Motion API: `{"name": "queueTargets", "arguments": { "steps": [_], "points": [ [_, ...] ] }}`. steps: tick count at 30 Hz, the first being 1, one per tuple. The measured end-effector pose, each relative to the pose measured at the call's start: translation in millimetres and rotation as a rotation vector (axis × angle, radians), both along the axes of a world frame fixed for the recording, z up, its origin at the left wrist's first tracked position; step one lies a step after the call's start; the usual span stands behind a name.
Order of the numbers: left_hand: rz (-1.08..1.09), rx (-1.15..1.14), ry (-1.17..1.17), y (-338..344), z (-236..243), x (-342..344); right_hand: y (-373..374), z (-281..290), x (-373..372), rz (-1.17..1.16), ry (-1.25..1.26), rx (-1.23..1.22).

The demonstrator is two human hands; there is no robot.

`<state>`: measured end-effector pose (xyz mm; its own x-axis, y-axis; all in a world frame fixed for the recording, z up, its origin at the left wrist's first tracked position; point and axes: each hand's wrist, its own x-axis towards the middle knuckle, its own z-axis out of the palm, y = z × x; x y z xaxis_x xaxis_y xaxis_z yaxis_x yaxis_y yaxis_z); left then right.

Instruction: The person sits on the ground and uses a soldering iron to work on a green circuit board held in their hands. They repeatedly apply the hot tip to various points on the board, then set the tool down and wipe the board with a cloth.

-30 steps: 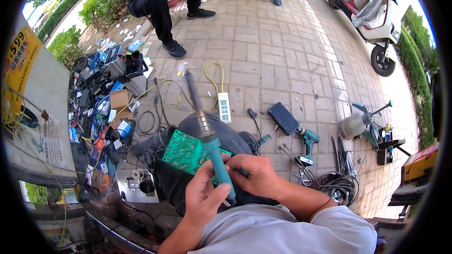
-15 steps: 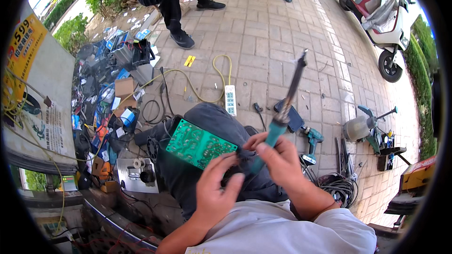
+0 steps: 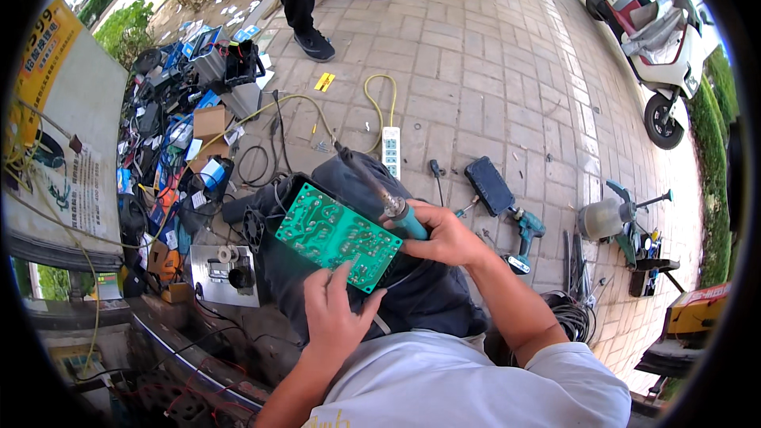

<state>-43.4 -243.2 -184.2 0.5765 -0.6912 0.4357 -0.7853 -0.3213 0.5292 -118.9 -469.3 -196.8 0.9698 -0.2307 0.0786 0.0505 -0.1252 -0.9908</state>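
Note:
My right hand (image 3: 440,234) is closed round the teal handle of a soldering iron (image 3: 408,218), whose long metal barrel slants up to the left above the far edge of a green circuit board (image 3: 321,230). The board lies solder side up over a dark casing on my dark trousered lap. My left hand (image 3: 341,309) grips the board's near right edge, fingertips on its surface and thumb by the corner. Whether the iron's tip touches anything I cannot tell.
A power strip (image 3: 390,150), black case (image 3: 487,186), cordless drill (image 3: 527,234) and sprayer (image 3: 598,218) lie beyond and right. Left are a heap of electronics (image 3: 214,63) and a metal plate (image 3: 202,273). People's legs (image 3: 305,16) and a scooter (image 3: 658,55) stand farther off.
The soldering iron passed from my left hand to my right, swung right, and now tilts back leftward, lower over the board. My left hand has moved onto the board's edge.

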Motion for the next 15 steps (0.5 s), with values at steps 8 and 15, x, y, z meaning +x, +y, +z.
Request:
{"name": "queueTargets", "arguments": {
  "steps": [8, 15],
  "points": [
    [-0.142, -0.124, -0.178, -2.3, 14.0, 17.0, -6.0, 4.8, -1.6, 0.069, 0.04, 0.023],
    [-0.082, -0.259, -0.043, 5.8, 65.3, 47.3, -1.7, 44.2, 35.2, 0.085, -0.192, 0.162]
  ]
}}
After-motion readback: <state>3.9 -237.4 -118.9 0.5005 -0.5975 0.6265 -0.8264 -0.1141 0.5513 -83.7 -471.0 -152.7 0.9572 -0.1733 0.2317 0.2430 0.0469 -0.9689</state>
